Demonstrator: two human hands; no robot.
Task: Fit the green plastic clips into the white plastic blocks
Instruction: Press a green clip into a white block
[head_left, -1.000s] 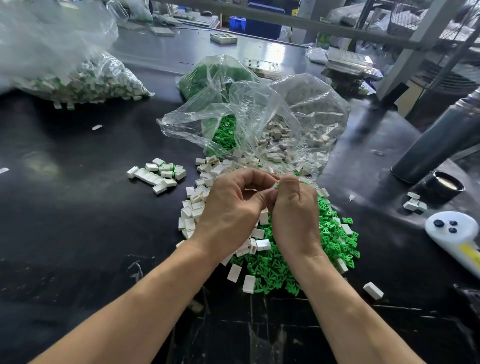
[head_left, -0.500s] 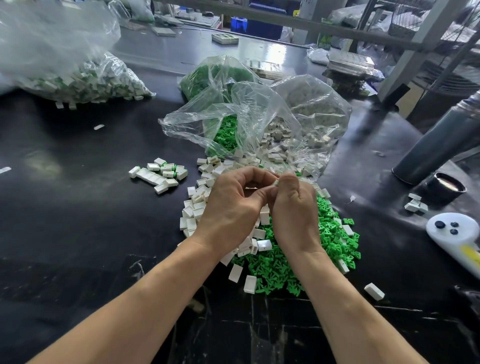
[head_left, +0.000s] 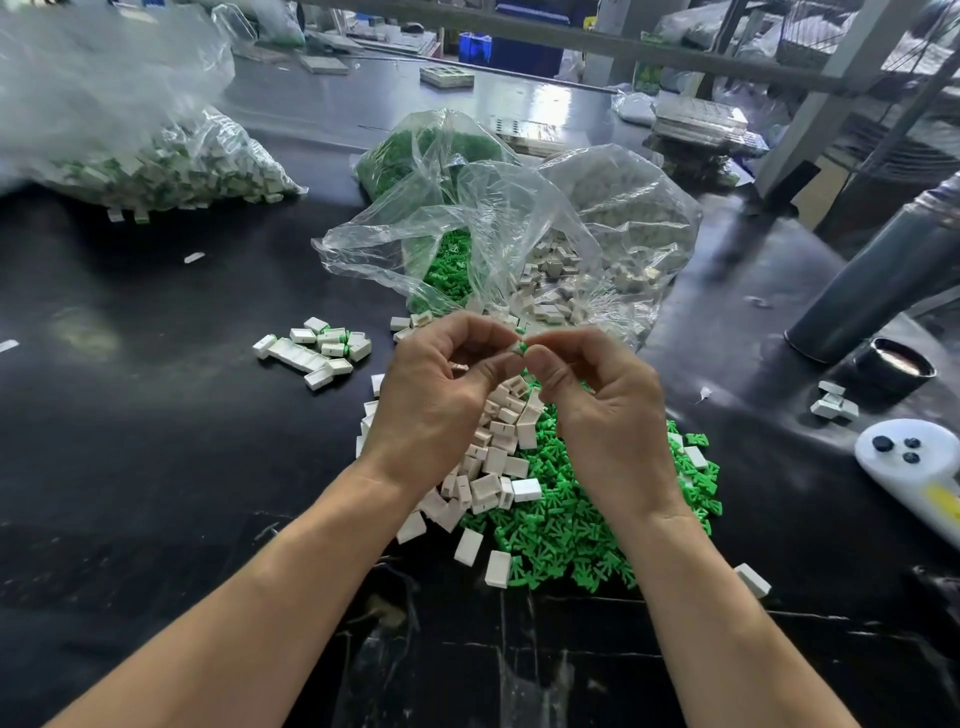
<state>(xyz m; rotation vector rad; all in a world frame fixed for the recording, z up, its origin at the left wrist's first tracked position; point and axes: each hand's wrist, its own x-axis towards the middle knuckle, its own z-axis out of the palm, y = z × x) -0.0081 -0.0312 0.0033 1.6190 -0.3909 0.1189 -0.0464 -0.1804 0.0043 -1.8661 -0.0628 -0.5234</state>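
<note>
White plastic block (head_left: 516, 347), one unit, with a green plastic clip (head_left: 521, 343) at its end, held above the heaps between both hands; how far the clip is seated is too small to tell. Left hand (head_left: 436, 395): fingers curled, thumb and forefinger pinching the block. Right hand (head_left: 608, 410): fingertips pinching the clip end, remaining fingers loosely curled. Stock directly beneath: loose white blocks (head_left: 493, 462) heaped just beside, and partly over, loose green clips (head_left: 576, 525) on the black tabletop (head_left: 156, 467). Small group of pieces showing white and green (head_left: 324, 348) lies to the left, apart from the heaps, apparently finished. Clear bags (head_left: 524, 239) behind hold further clips and blocks; a larger bag (head_left: 145, 161) of parts sits far left. Dark cylinder (head_left: 872, 280) and a white controller (head_left: 914, 467) lie to the right. Risks, as judged: the clip is tiny and gripped by fingertips only, so a skewed push could jam it crooked or bend a prong; a slip would drop either part into the mixed heap below, where a half-fitted piece would be hard to spot among the loose stock.
</note>
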